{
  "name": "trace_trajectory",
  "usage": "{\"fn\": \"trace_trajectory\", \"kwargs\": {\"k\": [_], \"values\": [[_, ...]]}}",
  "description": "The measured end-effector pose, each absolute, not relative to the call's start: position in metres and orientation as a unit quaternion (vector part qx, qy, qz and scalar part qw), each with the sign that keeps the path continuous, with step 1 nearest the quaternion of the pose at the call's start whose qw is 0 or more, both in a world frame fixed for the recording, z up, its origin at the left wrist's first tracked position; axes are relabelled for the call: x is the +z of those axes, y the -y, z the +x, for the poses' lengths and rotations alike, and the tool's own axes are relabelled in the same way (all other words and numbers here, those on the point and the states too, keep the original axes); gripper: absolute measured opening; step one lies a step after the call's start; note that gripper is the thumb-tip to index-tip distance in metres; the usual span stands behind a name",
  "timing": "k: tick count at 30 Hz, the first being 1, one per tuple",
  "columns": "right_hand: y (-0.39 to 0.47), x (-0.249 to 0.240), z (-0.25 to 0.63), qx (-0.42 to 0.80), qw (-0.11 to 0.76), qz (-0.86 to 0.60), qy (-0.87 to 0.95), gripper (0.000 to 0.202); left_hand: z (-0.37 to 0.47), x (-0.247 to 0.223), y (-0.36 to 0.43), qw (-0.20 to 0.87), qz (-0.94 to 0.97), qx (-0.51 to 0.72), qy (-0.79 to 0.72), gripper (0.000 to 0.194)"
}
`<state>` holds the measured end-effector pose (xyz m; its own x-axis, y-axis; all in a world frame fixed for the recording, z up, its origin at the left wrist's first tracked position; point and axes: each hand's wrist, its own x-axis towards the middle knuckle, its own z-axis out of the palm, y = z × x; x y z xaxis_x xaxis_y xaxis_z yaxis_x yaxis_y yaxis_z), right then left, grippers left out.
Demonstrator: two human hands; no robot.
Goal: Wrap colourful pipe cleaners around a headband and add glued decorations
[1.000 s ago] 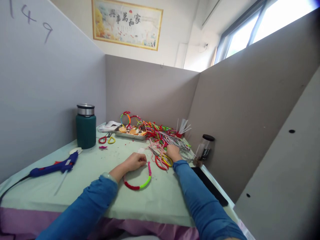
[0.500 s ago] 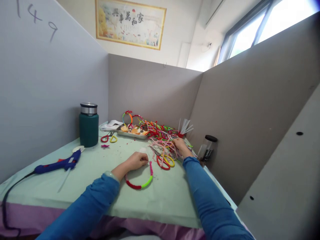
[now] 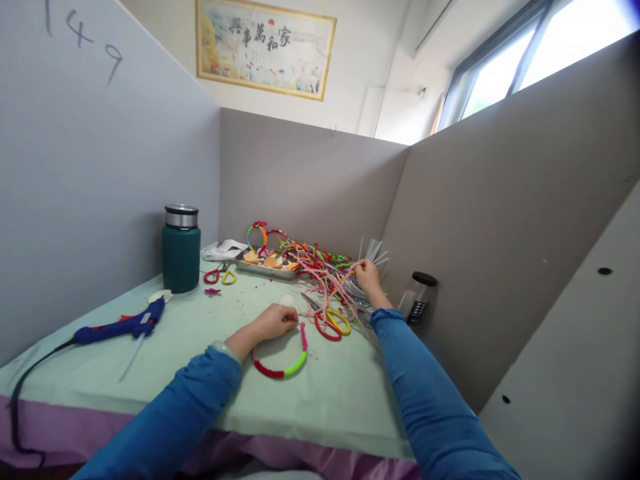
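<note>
Right hand [image 3: 369, 279] up at the far right of the pale green cloth-covered table [image 3: 300, 417], thumb and fingers pinching pale pink fuzzy strands [image 3: 326, 283] by the upper part; they trail down over a tangled multicoloured heap. Left hand [image 3: 275, 321] low over the cloth, fingertips drawn in just beside the magenta end of a curved, fuzzy band in red, green and magenta [image 3: 269, 372]; can't tell whether they pinch it (tip's mostly hidden). Band lies on the table nearer the person, its other side running up by the left wrist.

Handling, my guess: band very light, plush outside, springy core, not slippery; best held on the thick red stretch, since squeezing an end might loosen the wrap. Pink strands look weightless, bendy, snag-prone; take one near a free end and draw it off slowly.

Open scissors with red and yellow handles [image 3: 328, 328] sit between the hands, strands touching them. Blue glue gun [image 3: 120, 328] and teal bottle with a metal neck [image 3: 181, 260] off left, shallow metal tray [image 3: 267, 270] behind.
</note>
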<state>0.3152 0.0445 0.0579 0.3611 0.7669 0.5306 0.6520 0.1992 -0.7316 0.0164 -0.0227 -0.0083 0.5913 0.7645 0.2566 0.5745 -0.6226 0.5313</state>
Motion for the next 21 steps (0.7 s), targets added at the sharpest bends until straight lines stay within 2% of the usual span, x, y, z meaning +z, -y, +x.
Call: {"fn": "trace_trajectory", "kwargs": {"k": [3,6,8,12,16,19,21], "values": [[-0.040,0.057,0.321,-0.029,0.518,-0.639,0.567,0.022,0.016,-0.009,0.023,0.199,0.869,0.238,-0.385,0.017],[-0.041,0.060,0.324,-0.002,0.575,-0.621,0.532,0.033,0.016,-0.008,0.024,0.198,0.870,0.241,-0.381,0.017],[-0.042,0.061,0.326,0.025,0.561,-0.629,0.538,0.040,0.016,-0.008,0.024,0.197,0.872,0.243,-0.377,0.017],[-0.039,0.053,0.330,0.000,0.412,-0.706,0.575,0.036,0.016,-0.007,0.025,0.199,0.872,0.245,-0.374,0.017],[-0.028,0.031,0.326,0.005,0.336,-0.731,0.594,0.023,0.016,-0.009,0.023,0.204,0.871,0.246,-0.374,0.017],[-0.020,0.016,0.314,-0.061,0.195,-0.779,0.593,0.021,0.016,-0.010,0.022,0.207,0.870,0.250,-0.372,0.017],[-0.017,0.011,0.306,-0.086,0.134,-0.788,0.595,0.022,0.016,-0.010,0.022,0.208,0.868,0.254,-0.372,0.017]]}}
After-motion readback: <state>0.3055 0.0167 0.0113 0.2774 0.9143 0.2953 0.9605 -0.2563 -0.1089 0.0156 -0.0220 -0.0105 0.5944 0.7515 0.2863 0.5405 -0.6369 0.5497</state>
